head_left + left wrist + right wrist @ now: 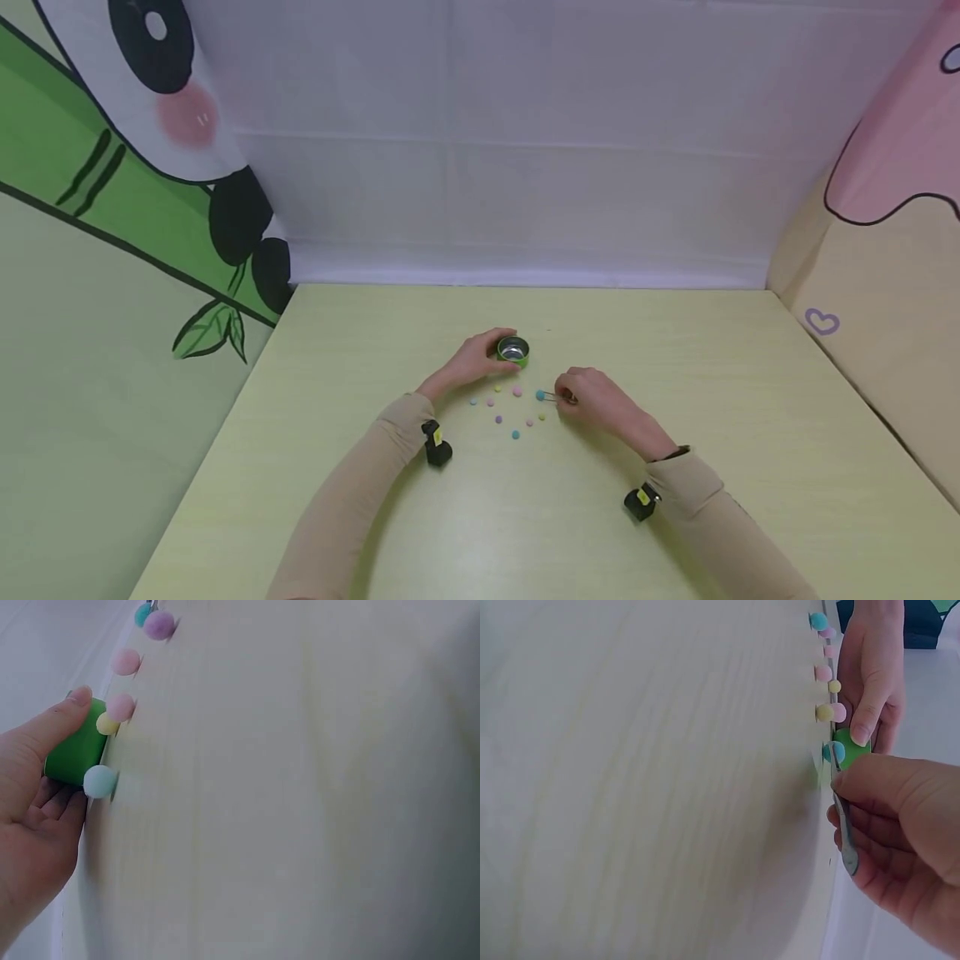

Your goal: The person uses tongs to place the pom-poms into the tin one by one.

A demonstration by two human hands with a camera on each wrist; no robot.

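Observation:
A small green tin (513,351) with a shiny inside stands on the pale yellow table (675,467). My left hand (474,361) grips its side, thumb on the green wall (75,750). My right hand (592,400) pinches metal tweezers (844,832), whose tips hold a teal pom-pom (540,395) just above the table, right of the tin (851,744). Several small pom-poms lie loose between the hands: a pink one (517,390), a purple one (498,419), a blue one (515,434). In the left wrist view a pale blue pom-pom (99,781) sits beside the tin.
Cloth panels wall the table: a panda print (150,125) at left, white at the back, a pink print (900,150) at right. Black wrist cameras (436,444) ride on both beige sleeves.

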